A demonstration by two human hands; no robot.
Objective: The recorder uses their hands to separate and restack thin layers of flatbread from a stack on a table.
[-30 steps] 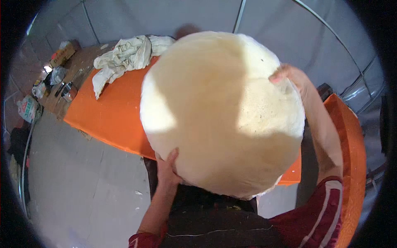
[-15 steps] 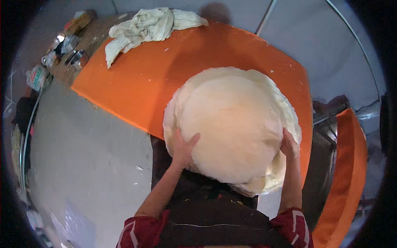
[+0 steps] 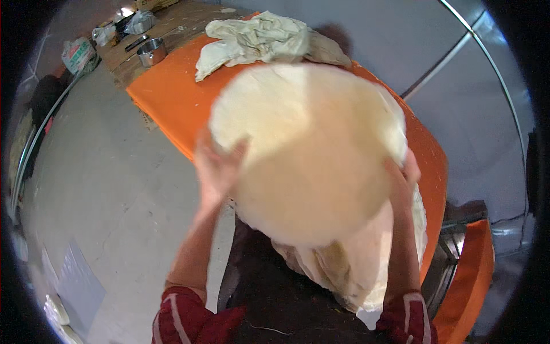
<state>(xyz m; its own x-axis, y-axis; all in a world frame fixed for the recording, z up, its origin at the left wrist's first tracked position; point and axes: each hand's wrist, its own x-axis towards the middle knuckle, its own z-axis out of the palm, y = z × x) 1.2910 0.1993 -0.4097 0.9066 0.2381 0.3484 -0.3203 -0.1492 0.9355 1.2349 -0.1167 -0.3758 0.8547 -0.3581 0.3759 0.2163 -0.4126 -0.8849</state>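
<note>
Both hands hold up a broad, round, cream-coloured stack of thin flatbread sheets (image 3: 309,166), blurred by motion. My left hand (image 3: 215,169) grips its left edge, thumb on top and fingers out of sight beneath. At the right edge, my right hand (image 3: 404,178) has a similar hold, partly blurred. Below the lifted stack, more thin pale sheets (image 3: 366,252) with wrinkled, uneven edges show toward my body, resting on the orange-covered table (image 3: 166,103). How many layers are in the hands cannot be told.
A crumpled off-white cloth (image 3: 258,37) lies at the table's far edge. Beyond the far left corner, a metal pot (image 3: 152,51) stands on a wooden board (image 3: 123,63). Grey floor (image 3: 126,200) lies left; another orange-covered surface (image 3: 467,281) is at the lower right.
The upper stack has come up off the sheets below and moved away from my body, uncovering part of them. Both hands moved with it, and the view has shifted.
</note>
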